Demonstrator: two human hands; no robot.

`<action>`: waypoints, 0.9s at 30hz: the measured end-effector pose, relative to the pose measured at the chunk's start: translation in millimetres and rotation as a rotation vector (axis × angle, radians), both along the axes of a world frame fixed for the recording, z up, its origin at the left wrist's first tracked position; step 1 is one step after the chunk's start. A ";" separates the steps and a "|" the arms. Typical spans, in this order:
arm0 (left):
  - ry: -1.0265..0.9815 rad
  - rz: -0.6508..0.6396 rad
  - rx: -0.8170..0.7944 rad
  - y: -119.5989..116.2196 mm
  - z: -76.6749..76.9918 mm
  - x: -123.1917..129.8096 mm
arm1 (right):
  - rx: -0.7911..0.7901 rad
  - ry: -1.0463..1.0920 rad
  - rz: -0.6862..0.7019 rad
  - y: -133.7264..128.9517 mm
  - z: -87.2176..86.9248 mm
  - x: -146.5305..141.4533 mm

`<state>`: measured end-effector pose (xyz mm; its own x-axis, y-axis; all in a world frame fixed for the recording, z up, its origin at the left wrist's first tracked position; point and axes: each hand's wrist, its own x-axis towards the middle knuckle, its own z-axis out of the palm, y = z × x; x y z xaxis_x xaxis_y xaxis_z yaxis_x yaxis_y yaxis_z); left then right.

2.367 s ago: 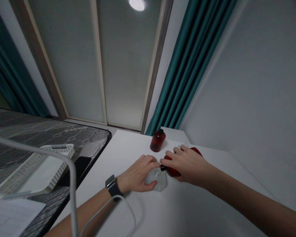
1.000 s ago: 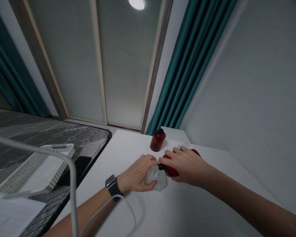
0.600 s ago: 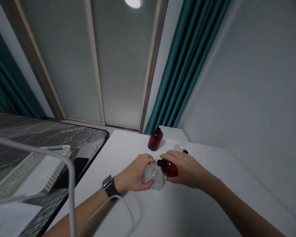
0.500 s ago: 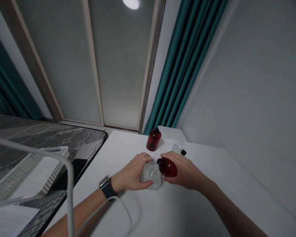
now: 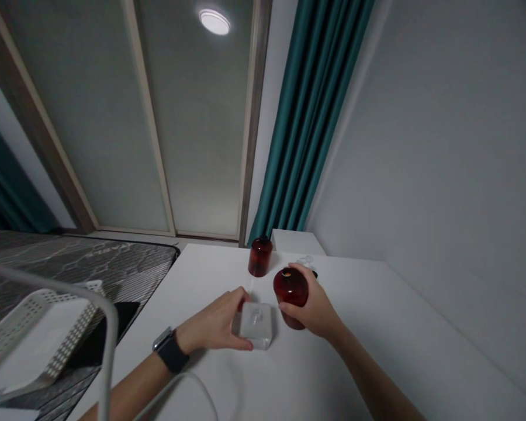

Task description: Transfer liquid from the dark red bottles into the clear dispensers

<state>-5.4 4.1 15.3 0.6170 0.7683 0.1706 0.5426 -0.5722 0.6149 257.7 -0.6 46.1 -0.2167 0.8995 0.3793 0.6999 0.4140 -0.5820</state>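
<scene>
My left hand (image 5: pixel 221 324), with a dark watch on its wrist, has its thumb and fingers around the sides of a clear square bottle (image 5: pixel 258 327) that stands on the white table (image 5: pixel 333 362). In my right hand (image 5: pixel 313 304) is a round dark-red bottle (image 5: pixel 290 289), nearly upright, with its narrow mouth showing at the top. It is just right of the clear bottle, apart from it. Behind them stands another dark-red bottle (image 5: pixel 260 257). A small clear item (image 5: pixel 307 261) with a black part lies partly hidden behind my right hand.
A pale cable (image 5: pixel 109 351) arches across the left foreground. A white perforated basket (image 5: pixel 70 316) rests on the grey patterned bed surface (image 5: pixel 127 263) at left. Beyond the table's far edge are a white box-like surface (image 5: pixel 298 241) and a teal curtain (image 5: pixel 302 117). A wall rises at right.
The red bottle in my right hand has gone from tilted over the clear bottle to nearly upright beside it. My left hand has closed in on the clear bottle's sides. The view has shifted slightly.
</scene>
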 end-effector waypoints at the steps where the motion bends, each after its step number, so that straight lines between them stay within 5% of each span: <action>1: 0.003 0.005 -0.006 0.4 1.0 -1.3 | 0.010 0.013 -0.009 3.4 1.4 -3.1; 6: 0.043 0.021 0.013 4.2 5.1 -8.9 | 0.008 0.132 0.025 27.2 -4.1 -23.6; 13: 0.116 0.002 -0.005 3.6 9.3 -9.6 | -0.113 0.559 0.131 63.1 -40.2 -48.5; 27: 0.073 -0.005 -0.022 1.1 11.5 -5.9 | -0.083 0.552 0.159 70.4 -61.9 -49.8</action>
